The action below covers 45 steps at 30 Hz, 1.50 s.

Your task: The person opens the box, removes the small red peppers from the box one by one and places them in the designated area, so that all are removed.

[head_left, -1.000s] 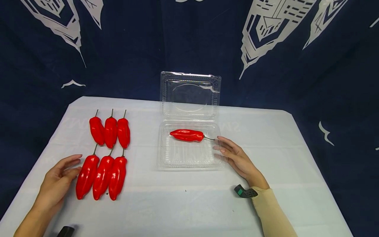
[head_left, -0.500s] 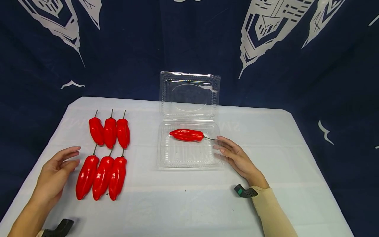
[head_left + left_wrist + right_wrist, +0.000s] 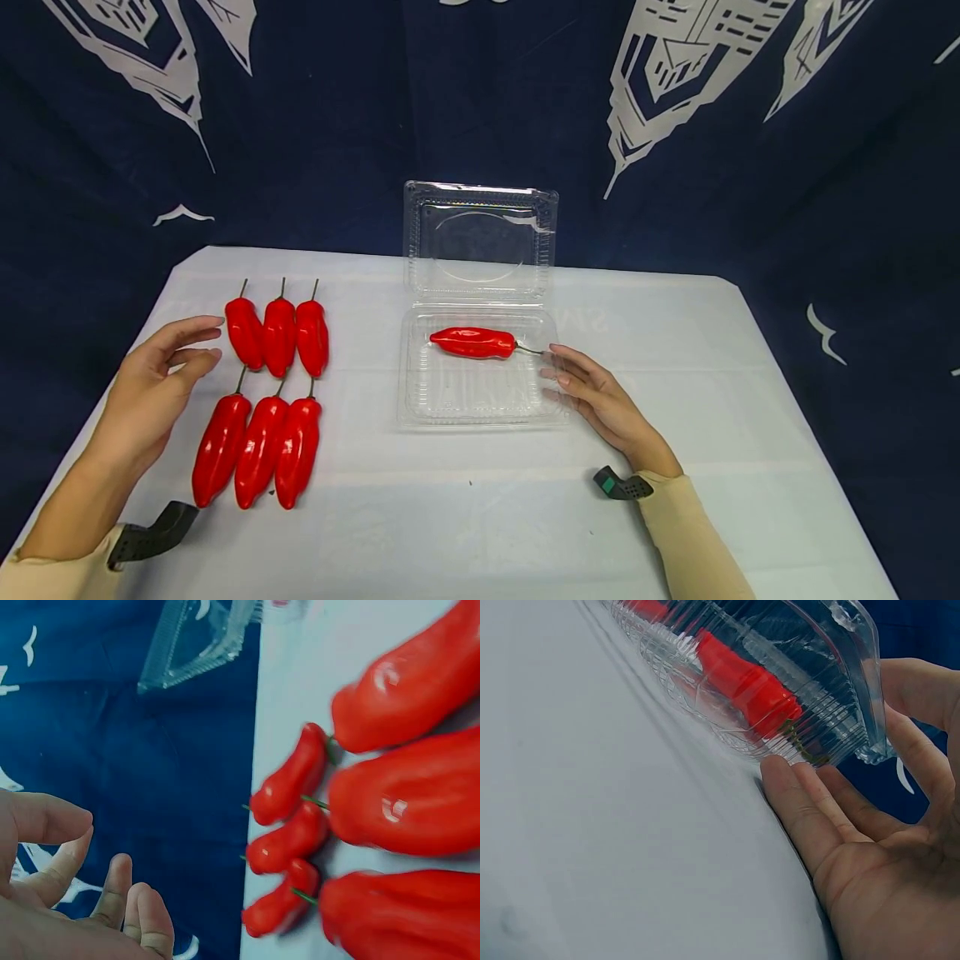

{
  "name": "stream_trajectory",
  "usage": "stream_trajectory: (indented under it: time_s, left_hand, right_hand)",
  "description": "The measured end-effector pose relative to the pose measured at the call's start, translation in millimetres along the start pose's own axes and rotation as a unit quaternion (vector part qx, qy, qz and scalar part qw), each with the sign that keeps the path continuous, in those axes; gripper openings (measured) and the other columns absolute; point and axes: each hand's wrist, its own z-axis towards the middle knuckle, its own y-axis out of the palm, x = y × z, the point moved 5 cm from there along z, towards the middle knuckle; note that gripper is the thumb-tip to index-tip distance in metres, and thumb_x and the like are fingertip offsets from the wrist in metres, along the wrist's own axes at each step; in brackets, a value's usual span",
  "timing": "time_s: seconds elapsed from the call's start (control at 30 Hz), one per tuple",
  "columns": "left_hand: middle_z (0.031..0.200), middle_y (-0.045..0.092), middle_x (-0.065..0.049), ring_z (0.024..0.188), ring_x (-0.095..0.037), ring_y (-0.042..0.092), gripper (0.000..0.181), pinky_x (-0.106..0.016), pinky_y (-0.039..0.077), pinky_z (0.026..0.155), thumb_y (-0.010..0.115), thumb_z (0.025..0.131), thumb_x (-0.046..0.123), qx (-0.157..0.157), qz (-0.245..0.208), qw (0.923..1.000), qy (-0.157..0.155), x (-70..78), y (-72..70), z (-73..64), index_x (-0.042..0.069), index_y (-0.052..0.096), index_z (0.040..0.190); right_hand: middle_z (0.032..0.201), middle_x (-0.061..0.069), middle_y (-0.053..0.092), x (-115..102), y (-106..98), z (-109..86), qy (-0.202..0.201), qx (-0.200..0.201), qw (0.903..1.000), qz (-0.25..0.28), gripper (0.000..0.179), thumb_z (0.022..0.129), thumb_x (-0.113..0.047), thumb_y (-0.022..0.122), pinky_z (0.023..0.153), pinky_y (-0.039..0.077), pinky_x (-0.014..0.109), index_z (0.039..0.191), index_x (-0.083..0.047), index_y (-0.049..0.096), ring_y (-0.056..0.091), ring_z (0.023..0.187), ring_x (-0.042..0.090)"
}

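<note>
My left hand (image 3: 159, 390) hovers at the left of two rows of red chili peppers, thumb and index finger apart and nothing between them. Its fingertips are close to the left pepper of the back row (image 3: 244, 333). In the left wrist view, the fingers (image 3: 112, 892) are beside the peppers. My right hand (image 3: 609, 408) is at the right side of a clear plastic clamshell box (image 3: 480, 404), with its fingers (image 3: 799, 806) nearly straight against the box's wall. Inside lies one red chili pepper (image 3: 474, 342), stem toward the right hand.
The box's lid (image 3: 482, 242) stands raised at the back. In front of the left hand's row are the larger-looking peppers (image 3: 258, 450) of the front row. A white cloth covers the table (image 3: 450, 533), and a dark blue patterned cloth (image 3: 487, 92) hangs behind it.
My left hand has moved away from me, from beside the front row up to the back row of peppers. The right hand, the box and the peppers stay where they were.
</note>
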Motion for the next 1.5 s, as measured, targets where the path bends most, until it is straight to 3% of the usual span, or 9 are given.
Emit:
stream_trajectory:
  time_s: [0.2,0.43,0.57,0.87,1.0,1.03,1.1,1.3,1.5]
  left_hand:
    - [0.126,0.049,0.021,0.104,-0.008,0.049,0.041,-0.017,0.043,0.076,0.053,0.103,0.013,-0.026,-0.012,0.9993,0.024,18.9,8.0,8.2,0.015,0.051,0.144]
    - [0.132,0.050,0.000,0.104,-0.013,0.050,0.042,-0.016,0.046,0.076,0.055,0.103,0.019,-0.069,-0.013,0.9971,0.031,42.2,26.9,15.9,0.013,0.050,0.144]
    - [0.135,0.049,-0.005,0.107,-0.017,0.049,0.042,-0.019,0.050,0.074,0.055,0.103,0.023,-0.100,-0.018,0.9943,0.034,58.8,39.4,17.9,0.015,0.050,0.144]
    - [0.138,0.052,-0.003,0.116,-0.019,0.051,0.040,-0.021,0.049,0.073,0.057,0.102,0.026,-0.153,-0.036,0.9871,0.026,90.2,70.5,25.6,0.020,0.052,0.142]
    - [0.137,0.054,-0.004,0.118,-0.021,0.053,0.041,-0.021,0.050,0.080,0.059,0.101,0.021,-0.175,-0.039,0.9831,0.037,102.0,86.4,27.8,0.018,0.053,0.142]
    - [0.137,0.054,-0.004,0.119,-0.021,0.054,0.042,-0.022,0.049,0.087,0.059,0.101,0.020,-0.179,-0.037,0.9823,0.042,105.1,90.3,28.4,0.017,0.053,0.141]
    - [0.136,0.055,-0.005,0.118,-0.023,0.054,0.041,-0.027,0.049,0.089,0.061,0.100,0.017,-0.187,-0.041,0.9803,0.049,110.2,98.1,28.9,0.017,0.054,0.140]
    - [0.135,0.057,-0.003,0.115,-0.024,0.058,0.038,-0.037,0.053,0.093,0.062,0.098,0.012,-0.222,-0.049,0.9712,0.071,122.3,122.0,32.8,0.017,0.058,0.135]
    - [0.132,0.061,-0.003,0.115,-0.024,0.062,0.035,-0.038,0.055,0.095,0.063,0.096,0.010,-0.279,-0.068,0.9535,0.091,130.1,147.1,42.2,0.015,0.062,0.131]
  right_hand:
    - [0.161,0.017,0.024,0,0,-0.5,0.002,0.000,1.0000,0.002,0.059,0.104,-0.010,0.052,0.105,0.049,0.029,0.156,-0.001,0.025,0.052,0.133,0.015]
    - [0.161,0.017,0.024,0,1,-0.1,0.001,0.000,1.0000,0.003,0.059,0.104,-0.009,0.051,0.105,0.049,0.030,0.156,-0.001,0.025,0.051,0.133,0.016]
    - [0.162,0.018,0.023,1,0,0.1,0.000,-0.001,1.0000,-0.001,0.058,0.105,-0.009,0.051,0.105,0.049,0.029,0.156,-0.001,0.025,0.051,0.133,0.015]
    - [0.162,0.018,0.024,2,-1,-0.1,0.003,0.001,1.0000,0.001,0.059,0.104,-0.010,0.052,0.105,0.049,0.029,0.156,-0.001,0.025,0.052,0.133,0.015]
    - [0.162,0.020,0.022,3,-2,0.2,-0.001,-0.003,1.0000,0.001,0.059,0.104,-0.009,0.051,0.105,0.048,0.029,0.156,0.000,0.025,0.051,0.133,0.015]
    - [0.163,0.020,0.021,3,-2,0.2,-0.002,-0.003,1.0000,0.002,0.058,0.104,-0.008,0.051,0.105,0.048,0.029,0.156,0.001,0.025,0.051,0.134,0.015]
    - [0.163,0.020,0.020,2,-2,0.3,-0.002,-0.004,1.0000,0.003,0.058,0.104,-0.008,0.051,0.105,0.048,0.029,0.156,0.000,0.025,0.051,0.134,0.016]
    - [0.163,0.019,0.020,0,0,0.4,0.001,-0.002,1.0000,0.004,0.059,0.104,-0.009,0.052,0.105,0.048,0.029,0.156,0.000,0.026,0.051,0.134,0.015]
    - [0.163,0.020,0.019,1,-1,0.7,-0.001,-0.003,1.0000,0.005,0.060,0.104,-0.009,0.052,0.105,0.048,0.029,0.156,0.002,0.024,0.051,0.134,0.017]
